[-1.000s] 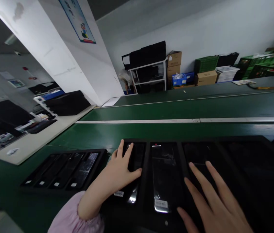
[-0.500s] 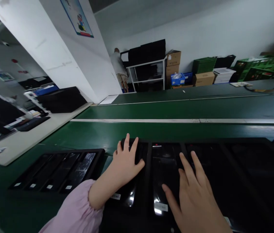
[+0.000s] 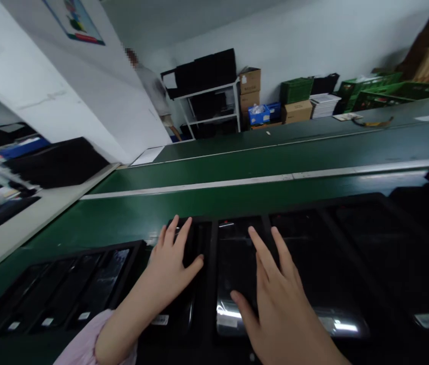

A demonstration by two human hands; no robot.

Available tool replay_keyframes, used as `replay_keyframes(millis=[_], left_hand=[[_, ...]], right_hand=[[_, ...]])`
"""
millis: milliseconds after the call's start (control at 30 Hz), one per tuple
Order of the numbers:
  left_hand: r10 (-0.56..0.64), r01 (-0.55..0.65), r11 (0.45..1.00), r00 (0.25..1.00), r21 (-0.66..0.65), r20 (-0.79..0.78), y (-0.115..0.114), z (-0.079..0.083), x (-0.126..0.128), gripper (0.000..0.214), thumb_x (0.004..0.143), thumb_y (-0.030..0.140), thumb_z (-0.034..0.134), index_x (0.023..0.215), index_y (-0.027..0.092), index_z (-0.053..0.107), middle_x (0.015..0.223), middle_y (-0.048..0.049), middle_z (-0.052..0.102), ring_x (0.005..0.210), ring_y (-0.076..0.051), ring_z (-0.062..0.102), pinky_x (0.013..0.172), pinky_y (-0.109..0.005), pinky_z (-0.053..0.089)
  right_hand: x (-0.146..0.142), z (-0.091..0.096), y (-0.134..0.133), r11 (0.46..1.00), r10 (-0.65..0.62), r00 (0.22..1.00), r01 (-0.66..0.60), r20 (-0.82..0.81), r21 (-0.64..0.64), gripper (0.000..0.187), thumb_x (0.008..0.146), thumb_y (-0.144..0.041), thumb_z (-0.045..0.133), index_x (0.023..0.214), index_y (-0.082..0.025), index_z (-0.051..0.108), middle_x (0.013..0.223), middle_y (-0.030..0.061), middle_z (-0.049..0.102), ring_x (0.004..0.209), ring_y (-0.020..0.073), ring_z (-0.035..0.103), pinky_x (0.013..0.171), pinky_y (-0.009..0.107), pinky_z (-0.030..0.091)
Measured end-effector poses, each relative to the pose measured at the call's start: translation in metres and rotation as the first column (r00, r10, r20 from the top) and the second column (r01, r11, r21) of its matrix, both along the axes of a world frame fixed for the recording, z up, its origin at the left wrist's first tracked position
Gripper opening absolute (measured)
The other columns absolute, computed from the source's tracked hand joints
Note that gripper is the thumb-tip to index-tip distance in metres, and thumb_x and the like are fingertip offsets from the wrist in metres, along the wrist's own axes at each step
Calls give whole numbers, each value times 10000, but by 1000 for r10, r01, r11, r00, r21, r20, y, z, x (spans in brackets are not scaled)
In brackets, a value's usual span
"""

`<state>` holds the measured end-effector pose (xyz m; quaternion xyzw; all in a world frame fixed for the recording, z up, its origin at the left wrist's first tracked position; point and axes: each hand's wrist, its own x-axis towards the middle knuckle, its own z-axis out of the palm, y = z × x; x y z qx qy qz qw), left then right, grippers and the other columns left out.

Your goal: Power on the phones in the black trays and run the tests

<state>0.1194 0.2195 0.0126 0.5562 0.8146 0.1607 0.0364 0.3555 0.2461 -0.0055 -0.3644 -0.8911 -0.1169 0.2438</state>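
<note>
A black tray with long slots lies on the green bench right in front of me. Glossy black panels with small white labels fill its slots. My left hand lies flat, fingers spread, on the panel in the leftmost slot. My right hand rests open with fingers stretched over the panel in the second slot. Neither hand grips anything.
A second black tray with several labelled panels lies to the left. Green bench lanes with a white strip run beyond. At the far wall stand a white rack, cardboard boxes, green crates. A person walks there.
My right hand slid left from the third slot onto the second panel. My left hand stayed on the first panel. The view swung right, and the distant person moved left along the wall.
</note>
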Motion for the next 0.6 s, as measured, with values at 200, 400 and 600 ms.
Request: replay_keyframes(millis=[200, 400, 600], left_hand=[[-7, 8, 995, 1000, 99, -15, 2, -7, 5, 687, 828, 458, 466, 1437, 152, 553, 1644, -250, 390, 1584, -469, 289, 1224, -746, 320], [2, -5, 991, 1000, 134, 24, -2, -7, 3, 696, 861, 524, 455, 1468, 191, 532, 1676, -212, 349, 1563, -451, 353, 1222, -715, 362], [9, -11, 990, 1000, 144, 11, -9, -14, -5, 768, 944, 661, 456, 1587, 241, 417, 1751, -170, 250, 1573, -440, 355, 1196, -659, 444]], right_hand=[[36, 29, 7, 997, -71, 994, 68, -87, -36, 640, 1110, -431, 274, 1210, -87, 804, 1581, 133, 565, 1493, 425, 492, 994, 550, 664], [91, 24, 23, 958, -279, 952, 284, -128, 25, 691, 1110, -432, 282, 721, -185, 797, 1261, 206, 747, 1550, 429, 406, 1142, 669, 520], [83, 11, 38, 962, -266, 953, 272, -142, 22, 723, 1121, -433, 253, 724, -136, 779, 1448, 206, 659, 1553, 437, 395, 1061, 627, 598]])
